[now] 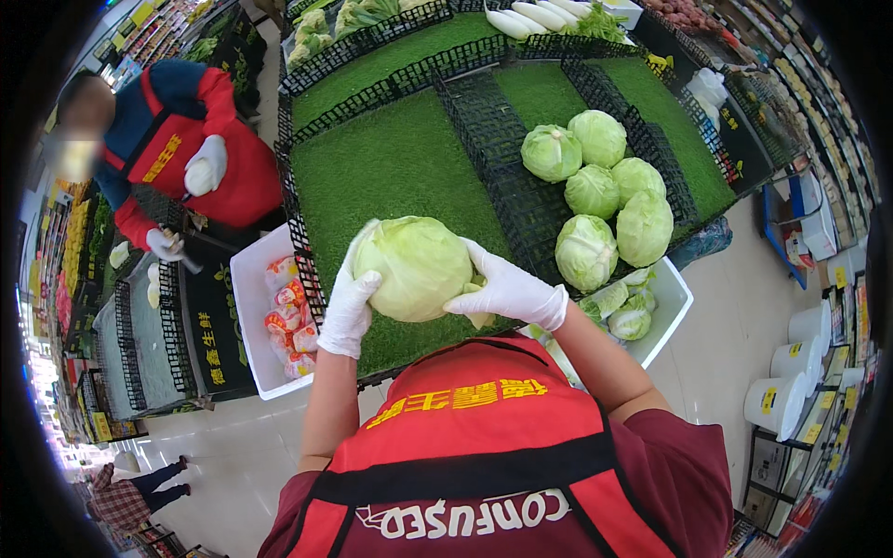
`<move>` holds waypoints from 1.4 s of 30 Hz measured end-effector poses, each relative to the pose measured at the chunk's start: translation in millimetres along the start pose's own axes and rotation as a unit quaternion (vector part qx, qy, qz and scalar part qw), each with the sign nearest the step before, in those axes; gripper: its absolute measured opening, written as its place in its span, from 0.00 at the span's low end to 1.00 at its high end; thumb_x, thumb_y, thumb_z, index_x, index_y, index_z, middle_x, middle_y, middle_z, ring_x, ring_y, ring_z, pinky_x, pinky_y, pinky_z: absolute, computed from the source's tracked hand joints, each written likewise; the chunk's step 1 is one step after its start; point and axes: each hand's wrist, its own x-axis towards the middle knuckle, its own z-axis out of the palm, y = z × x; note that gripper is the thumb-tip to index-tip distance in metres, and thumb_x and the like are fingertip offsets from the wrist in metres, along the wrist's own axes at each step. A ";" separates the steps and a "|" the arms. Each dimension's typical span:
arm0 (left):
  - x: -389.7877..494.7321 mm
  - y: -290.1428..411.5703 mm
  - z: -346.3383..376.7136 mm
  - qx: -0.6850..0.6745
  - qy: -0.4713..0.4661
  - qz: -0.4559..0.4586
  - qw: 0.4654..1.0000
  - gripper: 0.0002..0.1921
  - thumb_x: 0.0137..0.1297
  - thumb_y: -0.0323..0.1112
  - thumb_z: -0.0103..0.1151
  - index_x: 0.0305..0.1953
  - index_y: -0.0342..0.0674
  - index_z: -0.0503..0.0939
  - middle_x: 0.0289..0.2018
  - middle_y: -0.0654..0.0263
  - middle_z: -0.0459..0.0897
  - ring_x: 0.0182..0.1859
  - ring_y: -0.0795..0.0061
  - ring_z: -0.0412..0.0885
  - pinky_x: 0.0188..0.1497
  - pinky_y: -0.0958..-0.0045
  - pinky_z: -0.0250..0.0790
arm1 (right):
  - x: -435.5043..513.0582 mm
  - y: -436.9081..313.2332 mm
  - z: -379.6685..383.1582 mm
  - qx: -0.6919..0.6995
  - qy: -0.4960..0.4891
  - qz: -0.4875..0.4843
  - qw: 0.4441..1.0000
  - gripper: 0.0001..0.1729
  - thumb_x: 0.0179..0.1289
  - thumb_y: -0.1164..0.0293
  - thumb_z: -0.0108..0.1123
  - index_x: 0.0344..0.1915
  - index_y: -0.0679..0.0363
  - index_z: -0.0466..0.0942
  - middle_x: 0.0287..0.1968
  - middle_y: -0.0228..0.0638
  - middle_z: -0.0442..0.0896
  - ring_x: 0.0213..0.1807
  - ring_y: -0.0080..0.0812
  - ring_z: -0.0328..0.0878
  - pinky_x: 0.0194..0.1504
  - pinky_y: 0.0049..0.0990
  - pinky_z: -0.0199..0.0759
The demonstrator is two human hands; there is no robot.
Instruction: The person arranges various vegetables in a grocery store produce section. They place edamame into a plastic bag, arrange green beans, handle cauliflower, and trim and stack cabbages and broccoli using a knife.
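A round pale green cabbage (416, 268) is held between my two white-gloved hands, above the green artificial turf of the display (391, 167). My left hand (354, 296) supports its left side, thumb on the front. On the right side, my right hand (509, 286) holds it, and a loose outer leaf (480, 317) hangs under those fingers. Several whole cabbages (586, 251) sit grouped on the right part of the display, partly over black plastic grating (513, 209).
White foam boxes stand at the near edge: one with wrapped produce (241, 307) at left, another with cabbages (677, 307) at right. Black plastic fences (411, 77) divide the turf. A co-worker (202, 139) in a red apron stands at left. White radishes (537, 17) lie at the back.
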 end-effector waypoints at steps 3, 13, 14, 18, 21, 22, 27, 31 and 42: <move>-4.0 -17.1 8.3 -0.082 0.050 -0.004 0.995 0.44 0.58 0.50 0.70 0.70 0.33 0.62 0.65 0.57 0.71 0.66 0.66 0.70 0.71 0.66 0.60 | -1.6 2.9 -17.3 0.052 -0.047 0.075 0.995 0.45 0.59 0.73 0.62 0.74 0.64 0.53 0.56 0.37 0.78 0.53 0.29 0.78 0.57 0.27 0.71; -32.4 -35.6 10.1 -0.125 0.097 -0.067 0.985 0.38 0.68 0.53 0.59 0.69 0.33 0.63 0.65 0.57 0.72 0.66 0.64 0.71 0.69 0.63 0.62 | 0.4 32.4 -49.7 -0.068 0.161 -0.001 0.985 0.17 0.58 0.79 0.50 0.43 0.63 0.85 0.38 0.32 0.83 0.37 0.23 0.77 0.45 0.22 0.71; -32.3 -34.2 9.0 -0.110 0.077 -0.083 0.988 0.37 0.67 0.52 0.60 0.69 0.33 0.64 0.64 0.57 0.73 0.65 0.65 0.72 0.68 0.64 0.63 | 5.0 25.2 -42.8 -0.080 0.143 -0.020 0.986 0.15 0.61 0.76 0.53 0.44 0.61 0.85 0.39 0.31 0.82 0.37 0.23 0.76 0.45 0.23 0.71; -30.8 -29.0 9.1 -0.060 0.014 -0.130 0.990 0.37 0.64 0.51 0.64 0.66 0.31 0.67 0.60 0.57 0.76 0.62 0.68 0.75 0.66 0.67 0.66 | 29.7 -8.0 -21.8 -0.234 0.035 -0.156 0.959 0.11 0.63 0.70 0.64 0.45 0.57 0.85 0.38 0.31 0.74 0.43 0.26 0.73 0.48 0.26 0.69; -31.0 -28.0 10.2 -0.061 0.012 -0.142 0.988 0.37 0.64 0.51 0.64 0.66 0.31 0.68 0.60 0.57 0.77 0.61 0.68 0.76 0.66 0.66 0.66 | 37.5 -16.8 -16.1 -0.210 -0.016 -0.152 0.966 0.11 0.61 0.68 0.66 0.41 0.61 0.84 0.37 0.32 0.75 0.43 0.31 0.74 0.49 0.29 0.69; -31.3 -28.7 9.7 -0.077 0.013 -0.141 0.987 0.37 0.64 0.51 0.63 0.66 0.31 0.68 0.60 0.56 0.77 0.61 0.68 0.76 0.66 0.66 0.66 | 37.0 -16.0 -16.8 -0.234 0.009 -0.176 0.956 0.08 0.63 0.68 0.64 0.38 0.61 0.83 0.38 0.31 0.76 0.43 0.29 0.74 0.49 0.28 0.69; -32.6 -39.4 2.0 -0.142 0.114 -0.148 0.972 0.35 0.68 0.55 0.58 0.67 0.36 0.67 0.62 0.57 0.75 0.64 0.65 0.74 0.68 0.61 0.65 | 21.0 1.3 -18.6 0.060 0.059 -0.154 0.984 0.09 0.70 0.66 0.58 0.38 0.60 0.80 0.44 0.33 0.81 0.39 0.22 0.74 0.42 0.23 0.69; -29.5 -45.7 -7.9 -0.230 0.158 -0.163 0.946 0.35 0.70 0.59 0.54 0.68 0.40 0.67 0.64 0.58 0.74 0.66 0.64 0.72 0.69 0.59 0.63 | 4.8 9.2 -32.7 0.186 0.049 -0.058 0.980 0.09 0.72 0.65 0.55 0.39 0.59 0.75 0.31 0.31 0.80 0.29 0.18 0.71 0.32 0.18 0.65; -28.2 -47.2 -10.6 -0.178 0.180 -0.135 0.958 0.38 0.69 0.68 0.45 0.68 0.44 0.67 0.65 0.58 0.73 0.65 0.60 0.73 0.67 0.55 0.67 | 14.0 10.9 -30.3 -0.315 0.266 -0.009 0.911 0.21 0.62 0.52 0.65 0.41 0.59 0.80 0.32 0.44 0.84 0.34 0.43 0.84 0.39 0.37 0.76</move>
